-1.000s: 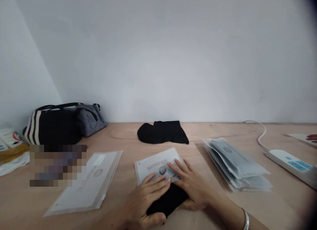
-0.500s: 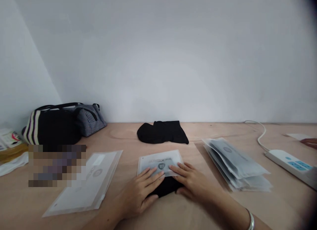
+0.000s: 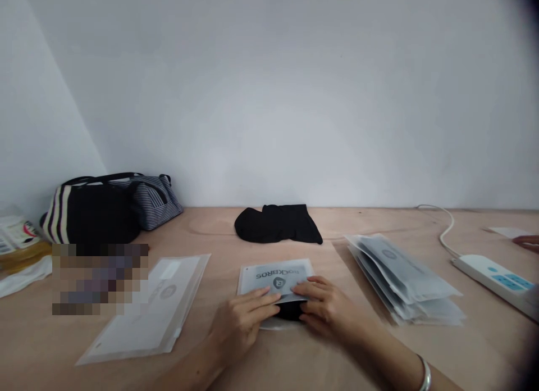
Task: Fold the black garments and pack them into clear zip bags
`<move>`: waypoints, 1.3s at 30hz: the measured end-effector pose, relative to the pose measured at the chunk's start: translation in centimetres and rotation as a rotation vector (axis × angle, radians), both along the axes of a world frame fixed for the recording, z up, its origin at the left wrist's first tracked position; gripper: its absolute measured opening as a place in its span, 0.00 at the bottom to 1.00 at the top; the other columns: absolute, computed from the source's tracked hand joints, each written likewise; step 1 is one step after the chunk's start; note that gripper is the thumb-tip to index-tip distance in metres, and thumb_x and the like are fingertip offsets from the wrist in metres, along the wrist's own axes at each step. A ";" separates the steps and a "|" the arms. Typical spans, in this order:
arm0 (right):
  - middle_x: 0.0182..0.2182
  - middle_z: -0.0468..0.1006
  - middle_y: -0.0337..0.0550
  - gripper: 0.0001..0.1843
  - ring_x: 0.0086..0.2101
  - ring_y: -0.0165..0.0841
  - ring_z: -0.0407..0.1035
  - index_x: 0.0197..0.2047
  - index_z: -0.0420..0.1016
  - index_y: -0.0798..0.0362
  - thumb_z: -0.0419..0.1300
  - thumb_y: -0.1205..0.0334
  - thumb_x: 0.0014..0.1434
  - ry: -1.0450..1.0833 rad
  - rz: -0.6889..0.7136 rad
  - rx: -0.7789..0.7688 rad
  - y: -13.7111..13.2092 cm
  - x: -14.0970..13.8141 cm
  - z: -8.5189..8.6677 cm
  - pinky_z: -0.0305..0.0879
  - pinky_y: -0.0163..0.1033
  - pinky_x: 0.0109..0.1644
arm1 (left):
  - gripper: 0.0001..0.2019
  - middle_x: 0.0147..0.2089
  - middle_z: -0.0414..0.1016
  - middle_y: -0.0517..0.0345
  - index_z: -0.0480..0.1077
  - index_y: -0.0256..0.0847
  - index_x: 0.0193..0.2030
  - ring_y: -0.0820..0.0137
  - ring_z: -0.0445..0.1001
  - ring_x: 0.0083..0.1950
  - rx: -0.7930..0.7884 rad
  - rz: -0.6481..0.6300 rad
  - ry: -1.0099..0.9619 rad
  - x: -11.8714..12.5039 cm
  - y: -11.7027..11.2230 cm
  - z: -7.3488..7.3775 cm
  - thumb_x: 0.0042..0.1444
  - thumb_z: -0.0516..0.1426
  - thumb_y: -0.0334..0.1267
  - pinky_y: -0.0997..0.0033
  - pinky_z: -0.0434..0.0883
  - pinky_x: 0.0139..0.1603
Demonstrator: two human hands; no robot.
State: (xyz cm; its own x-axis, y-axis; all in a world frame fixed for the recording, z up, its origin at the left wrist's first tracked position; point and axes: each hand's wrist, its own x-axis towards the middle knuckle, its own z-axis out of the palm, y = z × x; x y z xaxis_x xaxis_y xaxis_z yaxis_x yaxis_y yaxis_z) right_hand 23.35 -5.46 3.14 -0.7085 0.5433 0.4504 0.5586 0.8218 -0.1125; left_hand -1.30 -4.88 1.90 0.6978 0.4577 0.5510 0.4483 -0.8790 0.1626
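Observation:
A translucent frosted plastic bag (image 3: pixel 275 280) printed ROCKBROS lies on the plywood table (image 3: pixel 202 231), its print upside down to me. A black fabric item (image 3: pixel 291 311) sits at its near end, partly covered by the bag. My left hand (image 3: pixel 242 323) grips the bag's near left edge. My right hand (image 3: pixel 326 311) holds the near right edge, with a silver bangle (image 3: pixel 424 374) on that wrist. How far the black item lies inside the bag is hidden by my fingers.
A black bundle of cloth (image 3: pixel 275 224) lies near the wall. A striped bag (image 3: pixel 95 214) stands back left, and a flat translucent bag (image 3: pixel 145 307) lies left. A stack of translucent bags (image 3: pixel 400 281) lies right, near a corded white device (image 3: pixel 490 281). Another person's hand (image 3: pixel 526 243) enters far right.
The bag has slid toward me over the black item, covering more of it. My hands have drawn closer together and now hold the bag's edges.

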 end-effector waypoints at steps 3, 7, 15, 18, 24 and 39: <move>0.38 0.74 0.42 0.08 0.35 0.29 0.68 0.27 0.68 0.53 0.51 0.70 0.54 0.069 -0.040 0.023 0.2 -0.3 -0.4 0.61 0.39 0.43 | 0.16 0.48 0.72 0.58 0.65 0.41 0.43 0.69 0.64 0.55 -0.093 -0.002 -0.061 0.2 0.0 -0.3 0.55 0.43 0.23 0.66 0.67 0.52; 0.26 0.70 0.39 0.08 0.29 0.31 0.63 0.29 0.63 0.53 0.50 0.75 0.49 0.121 -0.297 0.000 0.3 -1.1 -1.0 0.59 0.36 0.33 | 0.16 0.49 0.71 0.60 0.61 0.42 0.46 0.72 0.63 0.56 -0.205 -0.044 -0.050 0.1 0.0 -0.1 0.55 0.43 0.22 0.68 0.65 0.53; 0.32 0.69 0.42 0.08 0.35 0.35 0.61 0.33 0.63 0.53 0.54 0.70 0.48 0.123 -0.339 -0.058 -0.3 -1.5 -0.2 0.56 0.40 0.39 | 0.24 0.60 0.58 0.52 0.55 0.43 0.57 0.63 0.57 0.59 -0.158 0.023 0.128 -1.4 -0.5 1.8 0.54 0.54 0.38 0.59 0.60 0.57; 0.35 0.68 0.43 0.11 0.37 0.36 0.60 0.36 0.65 0.52 0.57 0.60 0.49 0.097 -0.223 -0.033 -1.1 -2.7 0.7 0.54 0.43 0.42 | 0.27 0.60 0.58 0.50 0.56 0.42 0.57 0.59 0.59 0.58 -0.079 0.066 0.187 -3.3 -0.8 2.1 0.49 0.56 0.37 0.57 0.62 0.55; 0.30 0.69 0.41 0.10 0.34 0.36 0.61 0.31 0.66 0.53 0.57 0.54 0.50 -0.082 -0.096 0.146 -0.9 -8.8 -0.1 0.52 0.44 0.39 | 0.11 0.38 0.74 0.54 0.67 0.39 0.41 0.69 0.73 0.37 0.153 0.113 0.131 -5.5 -0.7 0.7 0.56 0.47 0.28 0.72 0.71 0.36; 0.24 0.68 0.39 0.11 0.28 0.32 0.59 0.26 0.65 0.53 0.48 0.68 0.58 -0.127 -0.103 0.334 -1.9 -6.1 -1.3 0.48 0.41 0.32 | 0.14 0.27 0.72 0.58 0.67 0.40 0.28 0.75 0.71 0.26 0.152 0.042 0.002 -4.0 -1.2 1.1 0.59 0.45 0.29 0.78 0.68 0.28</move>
